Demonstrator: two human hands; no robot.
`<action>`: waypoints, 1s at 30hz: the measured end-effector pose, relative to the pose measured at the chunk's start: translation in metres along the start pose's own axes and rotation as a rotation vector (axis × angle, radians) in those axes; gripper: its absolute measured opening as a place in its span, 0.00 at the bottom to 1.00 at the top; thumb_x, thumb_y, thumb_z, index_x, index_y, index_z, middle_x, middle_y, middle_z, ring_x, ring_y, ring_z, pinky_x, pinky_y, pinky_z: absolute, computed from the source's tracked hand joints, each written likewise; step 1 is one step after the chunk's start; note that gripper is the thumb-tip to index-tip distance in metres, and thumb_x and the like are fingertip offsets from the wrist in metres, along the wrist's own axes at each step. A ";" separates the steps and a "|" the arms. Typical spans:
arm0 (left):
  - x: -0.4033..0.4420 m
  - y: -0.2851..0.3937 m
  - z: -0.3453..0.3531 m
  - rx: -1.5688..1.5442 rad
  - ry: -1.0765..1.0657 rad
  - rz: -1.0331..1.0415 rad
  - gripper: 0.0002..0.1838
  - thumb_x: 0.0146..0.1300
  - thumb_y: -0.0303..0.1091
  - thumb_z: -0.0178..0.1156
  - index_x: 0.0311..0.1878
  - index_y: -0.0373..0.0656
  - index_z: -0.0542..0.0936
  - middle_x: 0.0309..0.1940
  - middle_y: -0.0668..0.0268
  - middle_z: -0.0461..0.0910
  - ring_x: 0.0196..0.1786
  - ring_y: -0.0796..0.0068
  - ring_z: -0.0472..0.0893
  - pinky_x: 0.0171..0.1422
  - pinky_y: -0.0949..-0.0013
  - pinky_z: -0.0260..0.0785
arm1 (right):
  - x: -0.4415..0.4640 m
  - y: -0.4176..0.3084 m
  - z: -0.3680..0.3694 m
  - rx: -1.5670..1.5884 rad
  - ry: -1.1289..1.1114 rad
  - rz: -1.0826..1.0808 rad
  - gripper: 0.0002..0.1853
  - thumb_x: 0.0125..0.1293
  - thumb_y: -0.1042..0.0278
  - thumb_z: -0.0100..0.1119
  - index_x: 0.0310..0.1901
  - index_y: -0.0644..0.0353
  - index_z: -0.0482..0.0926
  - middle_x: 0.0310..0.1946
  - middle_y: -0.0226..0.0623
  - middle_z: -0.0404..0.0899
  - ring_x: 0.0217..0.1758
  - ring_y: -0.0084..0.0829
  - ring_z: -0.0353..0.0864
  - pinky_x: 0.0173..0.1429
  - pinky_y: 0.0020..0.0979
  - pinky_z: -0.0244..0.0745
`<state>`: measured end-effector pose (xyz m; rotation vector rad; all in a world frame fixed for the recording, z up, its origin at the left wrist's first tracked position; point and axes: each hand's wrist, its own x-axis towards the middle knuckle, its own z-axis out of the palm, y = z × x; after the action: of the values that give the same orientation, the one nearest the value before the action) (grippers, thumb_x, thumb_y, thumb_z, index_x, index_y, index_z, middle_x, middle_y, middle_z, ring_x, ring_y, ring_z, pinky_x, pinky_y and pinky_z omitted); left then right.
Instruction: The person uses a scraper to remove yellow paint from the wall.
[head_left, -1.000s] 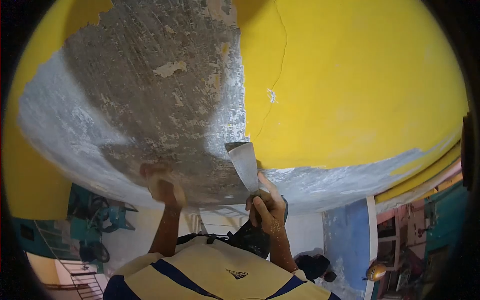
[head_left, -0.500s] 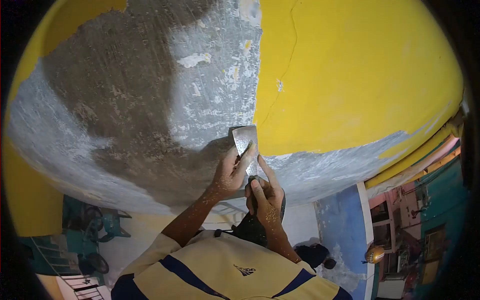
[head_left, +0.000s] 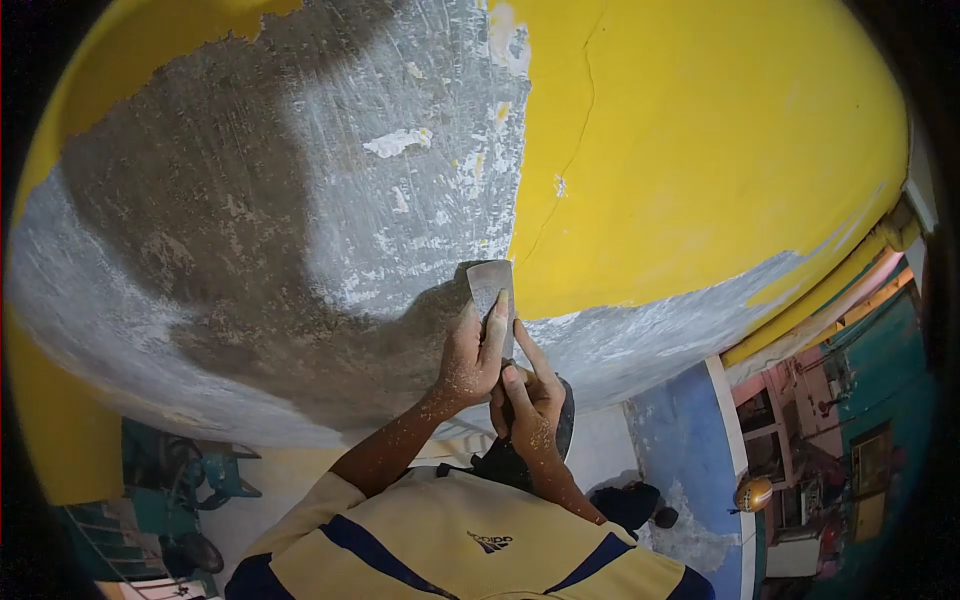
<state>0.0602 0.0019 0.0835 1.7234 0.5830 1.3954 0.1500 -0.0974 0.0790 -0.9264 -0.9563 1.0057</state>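
Note:
A metal scraper [head_left: 489, 283] lies with its wide blade edge against the wall, at the border between bare grey plaster [head_left: 370, 220] and yellow paint [head_left: 700, 170]. My right hand [head_left: 534, 412] is closed round the dark handle, its index finger stretched along the blade's right side. From the left, my left hand [head_left: 472, 352] grips the blade, with fingers on its face and the thumb side at its left edge. Pale dust specks cover both hands and forearms. A thin crack [head_left: 587, 100] runs down the yellow paint.
Below the wall's curved lower edge are a teal chair-like object [head_left: 225, 474], a ladder-like frame [head_left: 95, 535] at lower left, and a blue wall panel [head_left: 680, 440]. An orange helmet-like object [head_left: 752, 494] and cluttered shelves are at lower right. A dark rounded shape [head_left: 625, 505] lies near the panel.
My left hand has come from the plaster at the left onto the scraper blade. My right hand keeps its hold on the handle. The view has shifted slightly.

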 end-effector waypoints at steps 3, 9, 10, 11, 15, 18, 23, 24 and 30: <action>-0.002 -0.002 0.003 -0.010 0.005 0.006 0.18 0.80 0.33 0.47 0.63 0.28 0.73 0.47 0.54 0.80 0.50 0.70 0.78 0.56 0.64 0.70 | 0.000 0.001 0.002 -0.002 0.011 -0.011 0.29 0.79 0.73 0.51 0.78 0.61 0.59 0.22 0.28 0.75 0.15 0.13 0.64 0.18 0.20 0.57; -0.001 -0.001 0.000 -0.006 -0.013 -0.049 0.19 0.81 0.33 0.46 0.64 0.29 0.73 0.49 0.55 0.79 0.52 0.71 0.78 0.58 0.65 0.69 | 0.002 0.007 0.006 -0.032 0.045 -0.065 0.28 0.79 0.73 0.52 0.77 0.63 0.60 0.22 0.27 0.76 0.15 0.13 0.64 0.18 0.20 0.57; -0.001 -0.001 0.001 -0.015 -0.020 -0.076 0.19 0.81 0.33 0.46 0.64 0.29 0.73 0.49 0.54 0.79 0.52 0.71 0.78 0.59 0.65 0.69 | 0.003 0.007 0.006 -0.040 0.053 -0.075 0.28 0.79 0.73 0.52 0.77 0.63 0.60 0.22 0.27 0.76 0.16 0.12 0.64 0.18 0.20 0.56; 0.001 -0.002 0.002 -0.018 0.001 -0.046 0.19 0.80 0.33 0.47 0.63 0.28 0.74 0.48 0.53 0.79 0.50 0.69 0.79 0.56 0.63 0.70 | 0.006 0.011 0.005 -0.054 0.059 -0.084 0.28 0.79 0.73 0.52 0.77 0.63 0.61 0.21 0.27 0.76 0.16 0.12 0.64 0.18 0.20 0.56; 0.004 -0.004 0.005 -0.058 0.065 0.024 0.18 0.80 0.33 0.49 0.60 0.27 0.75 0.43 0.50 0.80 0.45 0.65 0.81 0.50 0.61 0.73 | 0.005 0.020 0.005 -0.098 0.092 -0.091 0.27 0.78 0.74 0.52 0.76 0.63 0.63 0.20 0.25 0.75 0.16 0.12 0.63 0.19 0.20 0.56; -0.001 -0.006 0.004 -0.011 0.054 0.049 0.18 0.80 0.33 0.49 0.60 0.27 0.75 0.43 0.50 0.80 0.46 0.64 0.82 0.50 0.60 0.73 | 0.000 0.014 0.010 -0.021 0.101 -0.036 0.27 0.78 0.73 0.53 0.76 0.62 0.64 0.20 0.24 0.75 0.16 0.12 0.64 0.19 0.20 0.56; 0.010 0.000 0.005 0.049 0.034 0.034 0.19 0.81 0.36 0.47 0.59 0.27 0.75 0.42 0.55 0.81 0.46 0.70 0.80 0.51 0.62 0.72 | 0.011 0.005 0.004 -0.042 0.082 -0.035 0.27 0.78 0.73 0.54 0.76 0.62 0.64 0.20 0.26 0.75 0.17 0.12 0.66 0.20 0.19 0.58; 0.012 0.002 0.007 0.046 0.048 0.024 0.19 0.81 0.36 0.47 0.58 0.27 0.75 0.42 0.55 0.81 0.45 0.70 0.80 0.50 0.63 0.72 | 0.012 0.002 0.004 -0.048 0.079 -0.024 0.27 0.78 0.73 0.54 0.76 0.61 0.64 0.21 0.26 0.75 0.18 0.12 0.66 0.21 0.19 0.59; 0.015 0.027 0.010 0.040 0.027 -0.209 0.18 0.81 0.39 0.49 0.54 0.29 0.75 0.40 0.58 0.82 0.43 0.74 0.79 0.48 0.66 0.72 | 0.008 -0.007 0.003 -0.091 0.111 -0.058 0.27 0.78 0.72 0.54 0.76 0.59 0.65 0.21 0.27 0.76 0.22 0.13 0.68 0.24 0.19 0.61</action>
<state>0.0698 -0.0044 0.1143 1.6252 0.7876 1.2685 0.1508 -0.0908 0.0879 -1.0143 -0.9361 0.8586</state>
